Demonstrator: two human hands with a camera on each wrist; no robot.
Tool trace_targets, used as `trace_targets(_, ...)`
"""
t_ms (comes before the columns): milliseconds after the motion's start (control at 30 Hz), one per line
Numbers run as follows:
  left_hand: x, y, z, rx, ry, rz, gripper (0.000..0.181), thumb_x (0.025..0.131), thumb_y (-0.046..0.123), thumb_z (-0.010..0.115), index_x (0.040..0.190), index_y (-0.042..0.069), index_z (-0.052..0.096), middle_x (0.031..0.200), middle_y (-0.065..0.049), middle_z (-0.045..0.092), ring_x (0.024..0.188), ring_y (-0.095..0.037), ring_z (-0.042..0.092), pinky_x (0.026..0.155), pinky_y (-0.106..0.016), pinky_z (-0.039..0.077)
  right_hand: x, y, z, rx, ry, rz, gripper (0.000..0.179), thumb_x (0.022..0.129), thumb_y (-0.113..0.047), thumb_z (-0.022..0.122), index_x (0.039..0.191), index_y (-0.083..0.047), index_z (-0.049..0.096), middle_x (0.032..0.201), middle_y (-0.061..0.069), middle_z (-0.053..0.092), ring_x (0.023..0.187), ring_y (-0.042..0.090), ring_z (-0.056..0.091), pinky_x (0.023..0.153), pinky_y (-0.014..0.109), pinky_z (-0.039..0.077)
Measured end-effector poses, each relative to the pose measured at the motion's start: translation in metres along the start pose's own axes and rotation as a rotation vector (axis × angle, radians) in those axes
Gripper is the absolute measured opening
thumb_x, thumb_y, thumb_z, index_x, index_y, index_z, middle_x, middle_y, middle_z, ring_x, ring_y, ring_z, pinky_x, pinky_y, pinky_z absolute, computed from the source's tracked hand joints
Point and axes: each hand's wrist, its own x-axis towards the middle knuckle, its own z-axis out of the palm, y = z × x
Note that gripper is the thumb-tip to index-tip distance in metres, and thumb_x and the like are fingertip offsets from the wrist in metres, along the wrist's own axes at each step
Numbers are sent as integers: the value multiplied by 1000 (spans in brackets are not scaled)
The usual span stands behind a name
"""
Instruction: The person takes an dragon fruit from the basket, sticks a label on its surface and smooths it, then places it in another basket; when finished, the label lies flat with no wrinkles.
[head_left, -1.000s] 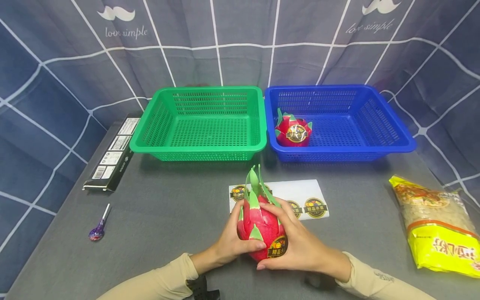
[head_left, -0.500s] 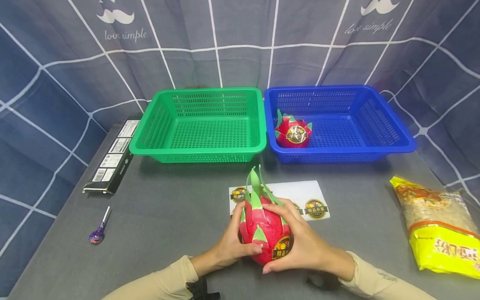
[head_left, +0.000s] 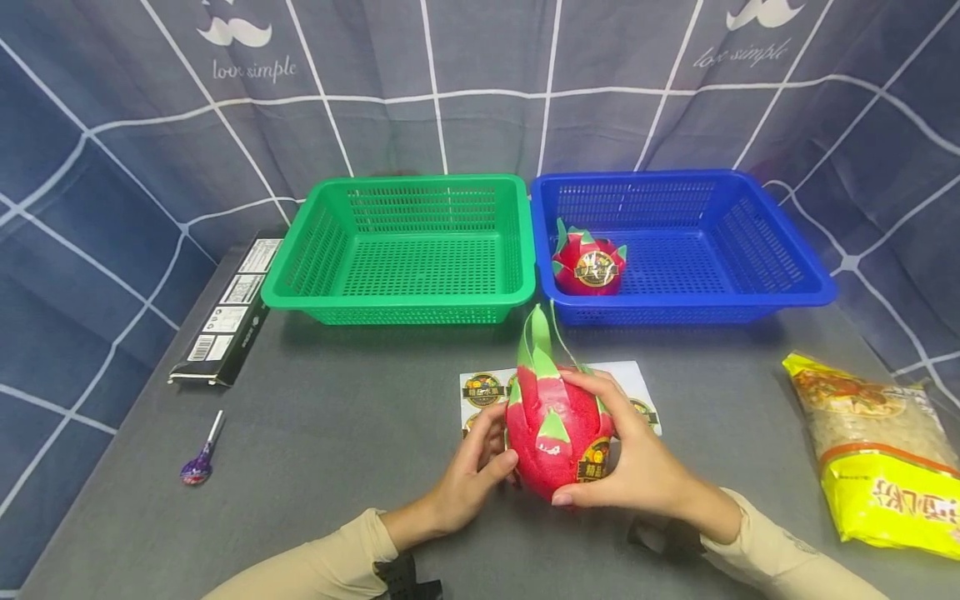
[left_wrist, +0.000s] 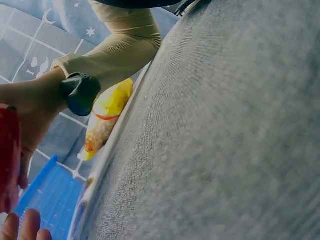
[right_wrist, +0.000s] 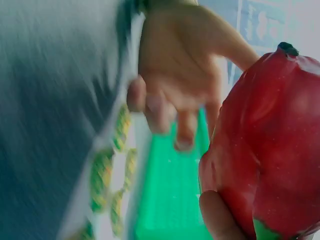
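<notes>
A large red dragon fruit [head_left: 553, 433] with green leaf tips is held up above the table, a round black-and-gold sticker [head_left: 595, 460] on its lower right. My right hand [head_left: 643, 458] grips it from the right, thumb below and fingers over the upper side. Beside its left flank is my left hand [head_left: 471, 479], fingers loosely bent; in the right wrist view this left hand [right_wrist: 180, 75] has its palm facing the camera. Whether its fingertips still touch the fruit is hard to tell. A sheet of similar stickers [head_left: 480, 392] lies behind, partly hidden by the fruit.
A green basket [head_left: 397, 300] and a blue basket [head_left: 690, 298] stand side by side at the back; a second dragon fruit [head_left: 588, 265] sits in the blue one. At left are a black box [head_left: 228, 321] and a lollipop [head_left: 198, 462]. A yellow food bag [head_left: 877, 467] lies right.
The dragon fruit has moved right and upward in my right hand, toward the baskets. My left hand has loosened from its hold and its thumb has come off the fruit's front.
</notes>
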Motion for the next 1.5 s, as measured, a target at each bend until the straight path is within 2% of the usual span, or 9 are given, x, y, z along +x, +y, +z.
trace_targets(67, 1, 0, 0, 45, 4, 5, 35, 94, 12, 45, 125, -1, 38, 101, -28, 55, 76, -18, 59, 62, -30, 52, 2, -3, -8, -16, 43, -3, 104, 51, -12, 87, 137, -16, 31, 131, 1, 36, 104, 10, 49, 70, 29, 55)
trace_targets(167, 3, 1, 1, 144, 15, 17, 23, 92, 6, 48, 114, -1, 51, 88, -24, 59, 72, -25, 59, 62, -28, 52, 5, -6, -20, -60, 131, 7, 106, 49, -4, 86, 138, -15, 30, 130, -2, 36, 104, 9, 49, 72, 26, 54)
trace_targets(367, 9, 3, 2, 266, 22, 10, 19, 88, 9, 55, 105, 0, 58, 88, -12, 61, 78, -3, 55, 68, -22, 50, 12, -7, -47, -111, 288, 66, 102, 56, 5, 79, 139, -18, 26, 129, -9, 35, 112, 9, 42, 72, 16, 51)
trace_targets(567, 25, 7, -5, 356, 32, 15, 22, 87, 11, 58, 107, 2, 58, 98, -12, 62, 86, -12, 58, 71, -24, 51, 20, 2, -68, -58, 413, 66, 99, 58, 12, 76, 139, -19, 27, 131, -7, 32, 112, 10, 41, 77, 9, 46)
trace_targets(733, 53, 9, -13, 405, 100, 23, 34, 87, 14, 59, 119, 5, 52, 115, -14, 56, 105, -28, 55, 83, -35, 50, 28, 20, -82, 71, 482, 25, 96, 58, 12, 75, 138, -17, 29, 135, 1, 31, 115, 15, 39, 78, 10, 47)
trace_targets(867, 82, 11, -18, 434, 142, 27, 48, 87, 18, 59, 131, 11, 42, 132, -10, 46, 119, -30, 47, 92, -42, 46, 35, 29, -93, 128, 513, 17, 96, 60, 10, 75, 139, -18, 28, 139, 3, 28, 119, 18, 36, 78, 9, 47)
trace_targets(1133, 138, 14, -15, 467, 145, -176, 77, 86, 40, 58, 145, 22, 14, 148, -8, 26, 129, -30, 39, 100, -38, 40, 58, 30, -122, 200, 591, 24, 92, 65, 14, 69, 139, -20, 25, 140, -1, 24, 124, 17, 32, 84, 9, 45)
trace_targets(1367, 171, 4, -7, 499, 186, -222, 80, 85, 44, 57, 145, 23, 8, 149, -10, 24, 133, -27, 33, 105, -45, 32, 88, 44, -147, 274, 638, 7, 88, 69, 10, 68, 139, -23, 26, 141, -1, 25, 124, 18, 34, 89, 14, 45)
trace_targets(1500, 180, 0, -3, 484, 224, -239, 80, 84, 47, 56, 144, 25, 8, 147, -13, 30, 132, -28, 34, 103, -48, 34, 103, 54, -161, 214, 617, 72, 87, 72, 3, 70, 141, -24, 23, 143, -2, 23, 125, 17, 33, 101, 24, 39)
